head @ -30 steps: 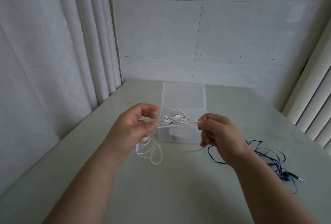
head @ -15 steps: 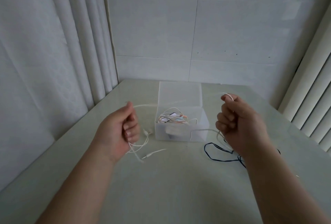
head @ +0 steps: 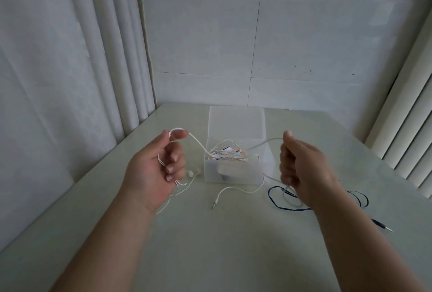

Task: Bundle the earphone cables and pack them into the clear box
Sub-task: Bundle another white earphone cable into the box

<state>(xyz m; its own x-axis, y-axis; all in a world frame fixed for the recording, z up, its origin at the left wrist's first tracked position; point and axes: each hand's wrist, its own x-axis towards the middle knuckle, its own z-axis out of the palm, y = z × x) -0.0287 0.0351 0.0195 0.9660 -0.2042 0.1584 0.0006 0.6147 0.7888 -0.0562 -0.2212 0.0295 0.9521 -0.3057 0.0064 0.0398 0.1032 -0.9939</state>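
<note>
Two: left hand [head: 152,170], right hand [head: 304,170] fingers [head: 285,163] grip white cable [head: 197,142] | dark cable [head: 292,209] seemingly under wrist

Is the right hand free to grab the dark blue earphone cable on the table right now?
Probably not yet: the right hand grips the white cable stretched to the left hand. The dark blue cable lies loose on the table just below it, likely reachable once that grip is released.
</note>
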